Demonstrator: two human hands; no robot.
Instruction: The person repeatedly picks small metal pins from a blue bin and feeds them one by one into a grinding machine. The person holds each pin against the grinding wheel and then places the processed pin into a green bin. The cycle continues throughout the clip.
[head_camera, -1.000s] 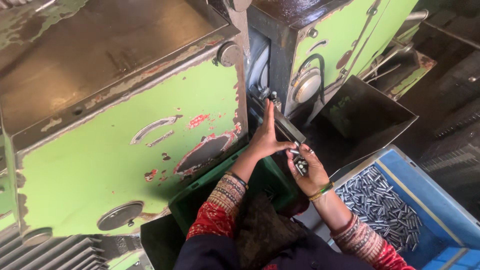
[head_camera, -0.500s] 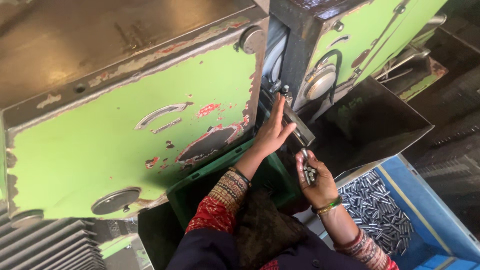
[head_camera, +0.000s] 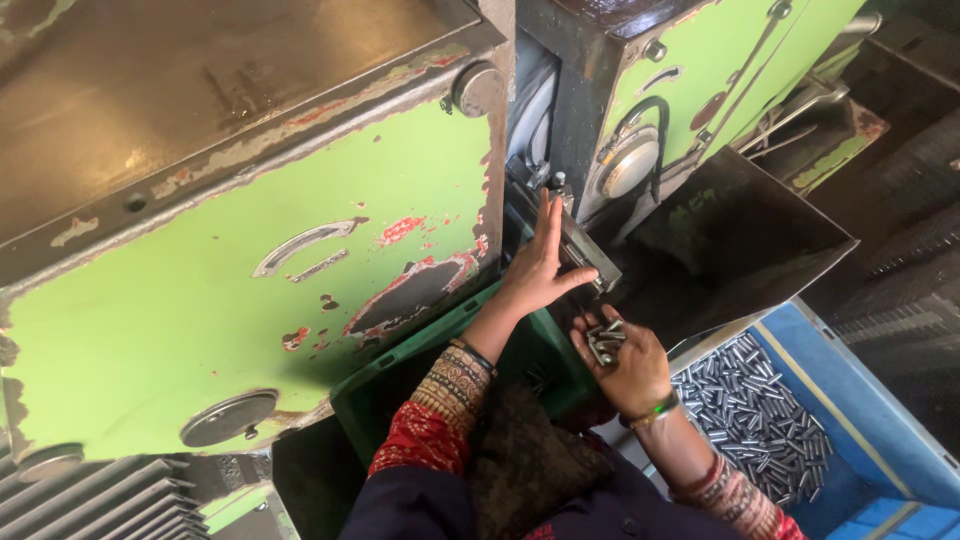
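My left hand (head_camera: 540, 265) lies flat, fingers stretched, against a dark metal feed rail (head_camera: 585, 258) in the gap between two green machine housings. Just below and to the right, my right hand (head_camera: 625, 360) is cupped around a bunch of small metal pins (head_camera: 603, 340), palm up. Both hands sit over a dark green crate (head_camera: 400, 375) that stands under the machine. Both sleeves are red and patterned, and the right wrist wears a green bangle.
A large worn green machine housing (head_camera: 230, 300) fills the left. A second green housing (head_camera: 700, 70) stands upper right with a dark metal chute (head_camera: 740, 240) below it. A blue crate (head_camera: 870, 420) holding several metal pins (head_camera: 760, 410) sits lower right.
The view has shifted, so the machine sits lower and further right in frame. My right hand has dropped away from the rail with the pins, while my left hand stays on the rail.
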